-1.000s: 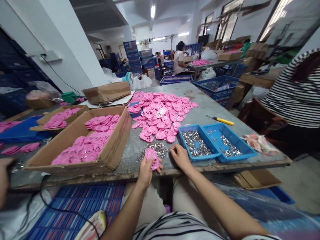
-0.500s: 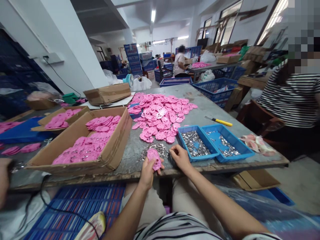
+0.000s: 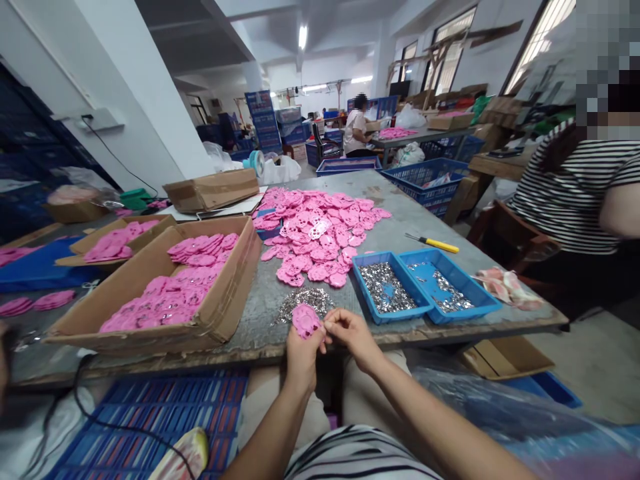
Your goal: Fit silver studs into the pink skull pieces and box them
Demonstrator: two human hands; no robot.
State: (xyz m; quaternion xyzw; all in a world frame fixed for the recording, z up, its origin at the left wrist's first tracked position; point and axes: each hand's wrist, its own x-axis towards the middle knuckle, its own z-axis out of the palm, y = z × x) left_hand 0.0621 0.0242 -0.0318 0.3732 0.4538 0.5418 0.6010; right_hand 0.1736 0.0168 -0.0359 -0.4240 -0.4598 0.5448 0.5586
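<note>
Left hand is pinching the pink cutout piece by its lower edge; right hand is pinching at its rim; looks light, thin, flexible, so gripping edges suits

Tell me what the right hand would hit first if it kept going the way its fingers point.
The right hand points left at the pink piece held by the left hand; it would probably meet that piece first, and already seems to touch it.
</note>
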